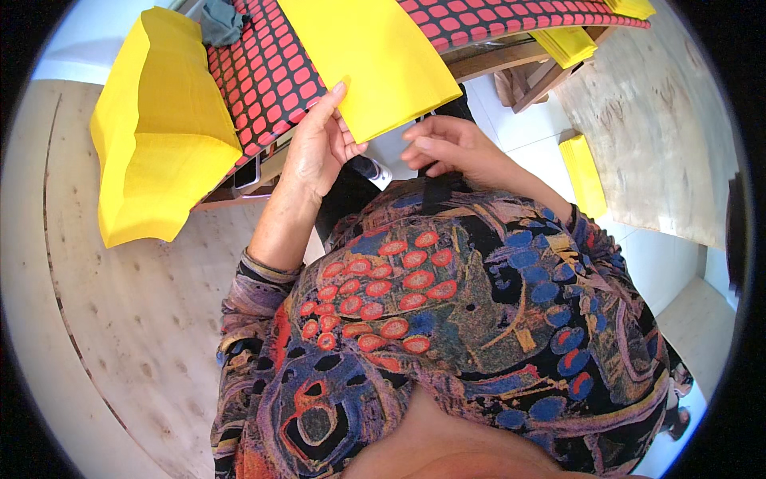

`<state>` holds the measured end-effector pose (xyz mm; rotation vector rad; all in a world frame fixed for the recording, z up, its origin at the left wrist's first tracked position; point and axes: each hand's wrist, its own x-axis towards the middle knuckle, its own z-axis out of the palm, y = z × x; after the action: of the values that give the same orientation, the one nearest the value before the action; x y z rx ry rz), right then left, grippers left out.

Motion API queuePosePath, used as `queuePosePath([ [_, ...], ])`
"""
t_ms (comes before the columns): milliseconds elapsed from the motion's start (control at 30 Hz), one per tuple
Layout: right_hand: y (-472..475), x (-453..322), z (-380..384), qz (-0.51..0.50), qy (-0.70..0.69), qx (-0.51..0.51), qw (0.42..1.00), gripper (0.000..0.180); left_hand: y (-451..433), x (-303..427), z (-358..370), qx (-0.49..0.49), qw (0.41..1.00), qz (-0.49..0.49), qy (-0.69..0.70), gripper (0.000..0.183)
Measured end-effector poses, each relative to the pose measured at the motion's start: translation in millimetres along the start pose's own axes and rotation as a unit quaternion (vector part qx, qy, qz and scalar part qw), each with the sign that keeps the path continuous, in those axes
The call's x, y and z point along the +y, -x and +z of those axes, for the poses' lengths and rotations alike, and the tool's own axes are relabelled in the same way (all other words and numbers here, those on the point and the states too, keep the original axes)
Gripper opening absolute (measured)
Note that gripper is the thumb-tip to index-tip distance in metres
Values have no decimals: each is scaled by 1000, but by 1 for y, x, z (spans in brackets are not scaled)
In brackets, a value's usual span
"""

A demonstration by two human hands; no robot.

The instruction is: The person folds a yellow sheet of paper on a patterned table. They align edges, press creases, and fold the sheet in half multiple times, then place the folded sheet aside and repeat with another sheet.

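My left hand (323, 132) grips the near left corner of a flat, folded yellow piece (383, 60), its thumb on top and its fingers underneath. I cannot tell whether this piece is fabric or paper. It extends away from me over a padded work surface (263, 78) covered in black cloth with pink-red rounded squares. Just below the piece's near right edge is my right hand (446, 143), its fingers loosely curled and apart, with nothing visible in them. To the left, a larger creased yellow piece (173, 138), shaped like a gusseted bag, hangs over the surface's edge.
A crumpled grey-green cloth (221, 23) lies at the surface's far left. Folded yellow pieces (565, 47) sit beneath its right side, above a wooden frame (532, 84). Another yellow stack (583, 173) is lower right, beside a plywood panel (652, 132). A wooden board (131, 317) spans the left.
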<state>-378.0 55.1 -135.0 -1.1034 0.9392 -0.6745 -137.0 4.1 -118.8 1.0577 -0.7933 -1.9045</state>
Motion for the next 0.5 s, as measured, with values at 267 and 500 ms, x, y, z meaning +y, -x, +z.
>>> queuePosePath([
  [267, -16, -6, 31, -19, -81, 33, 996, 54, 6, -5, 1, 15, 999, -12, -28, 37],
  [500, -17, -20, 42, -25, -167, 97, 981, 50, 11, -5, 14, 13, 999, -2, -37, 32],
])
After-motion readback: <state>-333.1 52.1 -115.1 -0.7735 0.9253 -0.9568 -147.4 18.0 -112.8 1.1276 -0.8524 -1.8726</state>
